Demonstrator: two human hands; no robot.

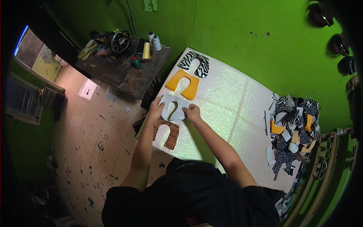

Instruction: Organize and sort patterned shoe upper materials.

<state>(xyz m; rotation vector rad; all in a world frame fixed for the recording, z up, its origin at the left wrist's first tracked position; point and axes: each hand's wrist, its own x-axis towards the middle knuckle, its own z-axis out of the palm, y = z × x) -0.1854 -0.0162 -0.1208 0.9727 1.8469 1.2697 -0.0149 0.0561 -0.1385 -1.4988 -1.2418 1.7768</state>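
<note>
Pale U-shaped cutout (180, 103) near the tabletop's (223, 109) left edge
The left hand (155, 109) and right hand (193, 112) pinch its opposite sides; it is between an orange cutout (190, 90) and a leopard-print cutout (172, 134).

Dim left side, black fisheye rim, bent edges, glittering glare on white table (223, 108), bright patch on floor (115, 132)

- Far left: sewing machine (110, 37) on a stand (99, 72), thread spools (146, 51) to its right.
- Right of the stand, nearer: worktable (230, 102).
- Along the worktable's left side: four cut pieces (191, 87) (one behind another).
- On its right: scrap heap (292, 130).
</note>
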